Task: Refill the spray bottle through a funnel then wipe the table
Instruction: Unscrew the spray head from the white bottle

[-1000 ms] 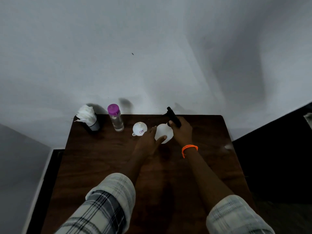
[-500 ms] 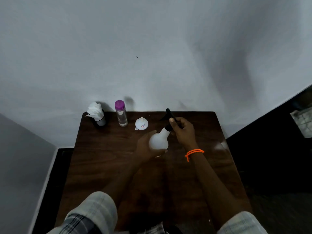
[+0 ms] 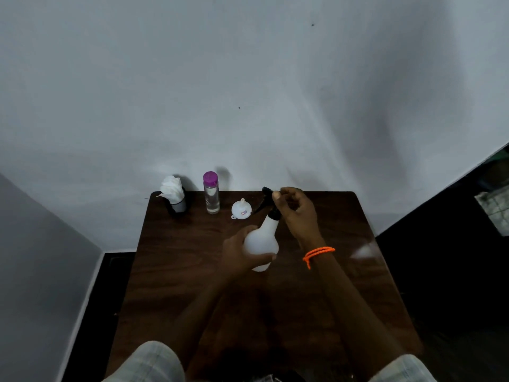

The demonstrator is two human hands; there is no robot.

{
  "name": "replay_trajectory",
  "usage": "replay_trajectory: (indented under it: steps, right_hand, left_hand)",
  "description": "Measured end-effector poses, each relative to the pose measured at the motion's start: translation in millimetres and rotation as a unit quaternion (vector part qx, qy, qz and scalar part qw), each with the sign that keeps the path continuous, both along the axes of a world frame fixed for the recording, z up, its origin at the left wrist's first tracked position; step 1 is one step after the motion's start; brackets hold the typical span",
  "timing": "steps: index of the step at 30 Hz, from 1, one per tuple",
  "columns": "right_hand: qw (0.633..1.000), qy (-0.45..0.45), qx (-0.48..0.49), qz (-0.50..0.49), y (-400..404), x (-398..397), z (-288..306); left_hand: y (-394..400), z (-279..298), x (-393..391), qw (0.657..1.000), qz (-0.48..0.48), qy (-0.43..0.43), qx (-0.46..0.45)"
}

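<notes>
A pale grey wall fills the upper half of the frame, with a dark floor seen at the lower right. A dark brown wooden table occupies the lower centre, its far edge set against the wall. The white spray bottle is held above the table at centre frame; its long axis is tilted, base toward the lower left, neck toward the upper right, and the black trigger head points to the upper left. The left hand is wrapped around the bottle's round body. The right hand, with an orange band at the wrist, is curled around the trigger head. Along the far edge, 3 items stand: a cup of white tissues at the left, a clear bottle with a purple cap, and a white funnel just beside the trigger head.
</notes>
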State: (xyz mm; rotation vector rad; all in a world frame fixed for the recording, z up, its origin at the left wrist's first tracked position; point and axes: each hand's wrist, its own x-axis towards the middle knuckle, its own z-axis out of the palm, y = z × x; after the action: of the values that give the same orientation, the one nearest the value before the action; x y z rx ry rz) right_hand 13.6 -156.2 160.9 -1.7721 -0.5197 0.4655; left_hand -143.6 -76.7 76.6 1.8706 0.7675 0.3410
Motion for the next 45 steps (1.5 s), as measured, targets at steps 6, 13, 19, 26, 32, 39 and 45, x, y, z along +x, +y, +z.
replay_trajectory:
  steps: [6, 13, 19, 26, 32, 39, 45]
  right_hand:
    - [0.979, -0.177, -0.081, -0.056, 21.9, -28.0, 3.2]
    - [0.999, -0.040, 0.027, 0.022, 20.3, -20.3, 9.5]
    - [0.992, 0.083, 0.079, 0.062, 21.5, -8.8, 17.6]
    - [0.979, 0.140, 0.082, 0.122, 17.1, -3.3, 28.0]
    - [0.993, -0.096, -0.041, -0.052, 19.3, -20.6, 12.0]
    - [0.981, -0.174, -0.058, -0.057, 23.3, -56.2, 2.5]
    - [0.987, -0.134, -0.059, -0.065, 24.0, -54.5, -0.9]
  left_hand:
    - [-5.9, 5.9, -4.8, 0.996, 0.046, 0.019, 0.074]
    - [0.7, 7.8, -14.3, 0.996, 0.088, 0.000, 0.028]
    - [8.2, 8.6, -24.8, 0.996, 0.077, -0.031, 0.014]
    - [8.5, 4.7, -34.8, 0.998, 0.035, -0.047, -0.007]
    - [6.0, 4.1, -34.9, 0.994, 0.093, -0.049, 0.007]
    - [-0.5, 14.0, -27.9, 0.995, 0.097, -0.033, 0.009]
    - [-7.3, 6.2, -25.3, 0.993, 0.110, -0.040, 0.010]
